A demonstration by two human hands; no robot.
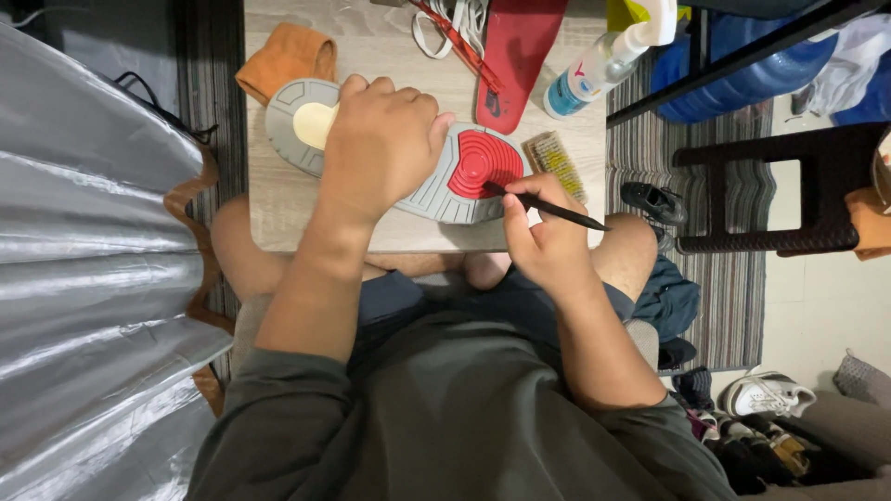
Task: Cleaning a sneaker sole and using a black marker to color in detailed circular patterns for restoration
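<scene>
The shoe (408, 167) lies sole-up on the small wooden table (278, 213) at the upper middle of the frame, its long axis running from the heel at upper left down to the toe at centre right. The grey tread shows a cream patch (314, 122) near the heel and a red ringed patch (483, 162) at the forefoot.

The left hand (380, 144) presses flat over the middle of the sole, fingers curled over its far edge, pinning it to the table. The right hand (548, 237) sits just below and right of the toe, closed around a thin black tool (557, 211) in a pen grip. The tool's tip touches the lower edge of the red patch, and its shaft points away to the right. So the right hand is the one at the toe end, while the left covers the waist of the shoe; the hands are near each other but apart.

Beyond the shoe lie an orange cloth (288, 56), a red insole (515, 56), laces (455, 28), a small brush (555, 165) and a spray bottle (594, 70).
</scene>
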